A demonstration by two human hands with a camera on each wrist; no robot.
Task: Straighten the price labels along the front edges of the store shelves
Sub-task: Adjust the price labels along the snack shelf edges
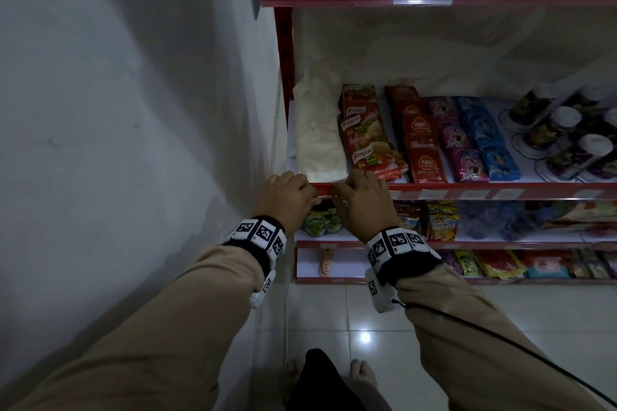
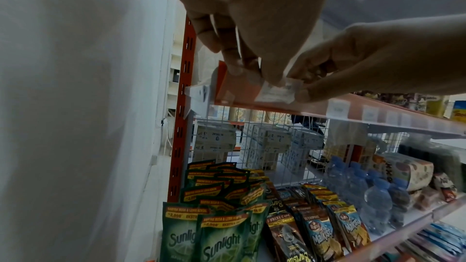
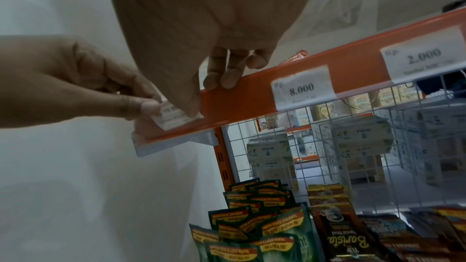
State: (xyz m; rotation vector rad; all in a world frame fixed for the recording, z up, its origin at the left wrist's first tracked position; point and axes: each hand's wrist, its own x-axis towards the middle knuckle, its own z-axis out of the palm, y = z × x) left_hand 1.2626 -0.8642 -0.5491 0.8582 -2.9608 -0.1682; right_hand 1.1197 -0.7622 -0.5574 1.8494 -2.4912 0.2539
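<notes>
- The price label (image 3: 174, 116) sits at the far left end of the red shelf rail (image 3: 252, 95), nearest the wall (image 1: 133, 110); both hands are closed in on it.
- In the right wrist view it reads something like "10.0…" and lies tilted, its long axis slanting against the rail's line rather than running along it. The "8.000" label (image 3: 304, 88) and the "2.000" label (image 3: 423, 55), further right along the same rail, sit square to it.
- The left hand (image 1: 285, 198) has its thumb and fingers curled, pinching the label's left edge; I judge this steadies that corner so it can pivot.
- The right hand (image 1: 362, 202) has its thumb pressing on the label's right part while its curled fingers (image 3: 228, 75) hook over the rail's top edge, probably to brace against the rail while the thumb nudges the paper. Whether that thumb pinches or only presses is hard to tell.
- The label appears to sit behind the rail's clear strip, so it should slide rather than lift; that is a guess.
- On the shelf behind the rail lie Royco sachets (image 1: 365, 140); on the shelf below it stand Sunlight pouches (image 2: 221, 244), well apart from the hands.
- The step in hand looks like levelling this first label, with the others along the rail to be checked afterwards.
</notes>
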